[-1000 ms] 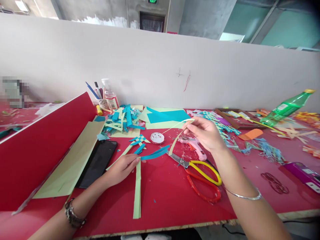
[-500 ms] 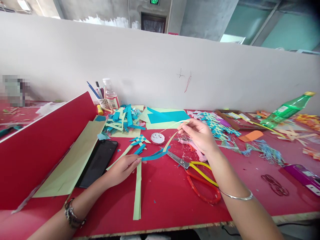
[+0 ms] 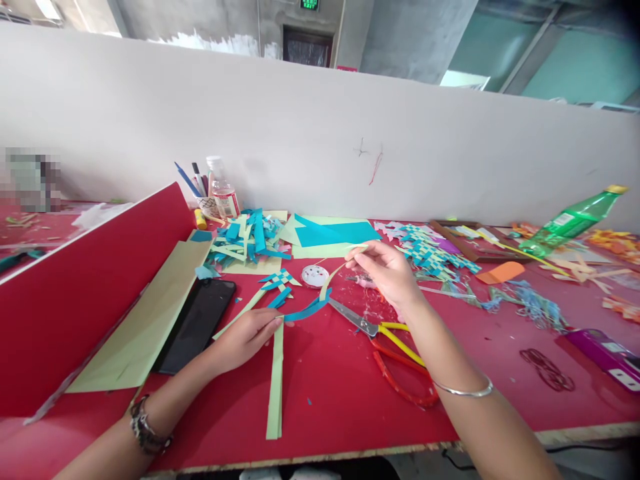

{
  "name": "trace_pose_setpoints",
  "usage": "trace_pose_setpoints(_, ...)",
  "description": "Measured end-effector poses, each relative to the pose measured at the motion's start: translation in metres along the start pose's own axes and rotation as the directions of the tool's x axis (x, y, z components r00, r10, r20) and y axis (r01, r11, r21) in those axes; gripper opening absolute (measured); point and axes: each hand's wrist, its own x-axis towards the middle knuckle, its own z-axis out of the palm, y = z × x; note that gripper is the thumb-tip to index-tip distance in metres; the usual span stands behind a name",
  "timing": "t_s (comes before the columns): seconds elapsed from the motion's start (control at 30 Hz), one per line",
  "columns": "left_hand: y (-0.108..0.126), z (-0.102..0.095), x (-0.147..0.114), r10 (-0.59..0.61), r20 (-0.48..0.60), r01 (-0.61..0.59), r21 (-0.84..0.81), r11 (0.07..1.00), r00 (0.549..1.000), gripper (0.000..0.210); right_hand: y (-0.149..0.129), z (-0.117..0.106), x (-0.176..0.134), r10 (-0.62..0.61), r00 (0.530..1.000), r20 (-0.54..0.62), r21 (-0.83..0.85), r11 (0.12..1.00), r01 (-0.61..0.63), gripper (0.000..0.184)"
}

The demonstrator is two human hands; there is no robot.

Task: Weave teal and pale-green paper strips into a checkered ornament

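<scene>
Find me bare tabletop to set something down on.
Center front: bare tabletop between the pale green strips at the left hand and the scissors, bar a tiny blue scrap. Right: nearly bare between the right forearm and dark red coil. A phone and pale green sheet crowd the left; paper scraps and woven strips, the back.

1. Red table, bearing the scissors
2. Left of the scissors: black phone, woven paper piece
3. Just beyond the scissors' tips: round white dish
4. Right of the scissors: dark red loops, purple box, orange paper
</scene>
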Motion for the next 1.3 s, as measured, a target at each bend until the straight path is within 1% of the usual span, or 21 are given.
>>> trace_pose_setpoints(0.1,0.001,0.000,0.000,-0.003,0.001,0.003,0.007,1.000,1.000,0.033,0.001,-0.002,0.000,-0.041,0.999,-0.011,0.036,0.998,0.041,0.008)
trace_pose_setpoints(0.27,-0.001,0.001,-0.001,0.004,-0.004,-0.004,0.008,1.000,1.000,0.034,0.002,-0.005,0.000,-0.001,1.000,-0.028,0.040,0.999,0.003,0.012)
trace_pose_setpoints(0.47,-0.001,0.001,-0.001,-0.003,-0.003,0.003,0.019,1.000,1.000,0.035,0.006,-0.010,0.003,-0.028,0.998,-0.056,0.050,0.998,0.031,0.014)
trace_pose_setpoints(0.57,-0.002,0.002,0.000,0.015,-0.017,-0.015,0.020,1.000,1.000,0.035,0.006,-0.011,0.002,-0.012,0.998,-0.065,0.053,0.998,0.015,0.012)
trace_pose_setpoints(0.73,-0.004,0.002,-0.001,0.070,-0.062,-0.069,0.017,0.997,0.996,0.036,0.007,-0.010,0.000,0.004,1.000,-0.026,0.046,0.999,-0.003,0.013)
trace_pose_setpoints(0.9,-0.005,0.003,-0.002,0.068,-0.056,-0.067,0.027,0.997,0.996,0.036,0.010,-0.011,-0.001,-0.018,0.997,-0.079,0.025,0.999,0.020,0.014)
trace_pose_setpoints(1.0,-0.004,0.003,-0.002,0.047,-0.033,-0.046,0.029,0.999,0.998,0.035,0.009,-0.011,-0.001,-0.040,0.998,-0.044,0.056,0.998,0.042,0.011)
trace_pose_setpoints(1.13,-0.002,0.002,-0.001,0.031,-0.017,-0.030,0.020,0.999,0.999,0.035,0.009,-0.005,-0.004,-0.027,0.999,0.030,0.067,0.997,0.025,0.009)
trace_pose_setpoints(1.23,0.000,0.002,-0.001,0.060,-0.016,-0.060,-0.006,0.998,0.998,0.033,0.012,0.004,-0.005,-0.047,0.995,0.092,0.012,0.999,0.046,0.011)
trace_pose_setpoints(1.3,0.000,0.002,-0.002,0.093,-0.016,-0.093,-0.044,0.995,0.996,0.030,0.014,0.011,-0.006,-0.037,0.989,0.147,-0.011,0.999,0.039,0.012)
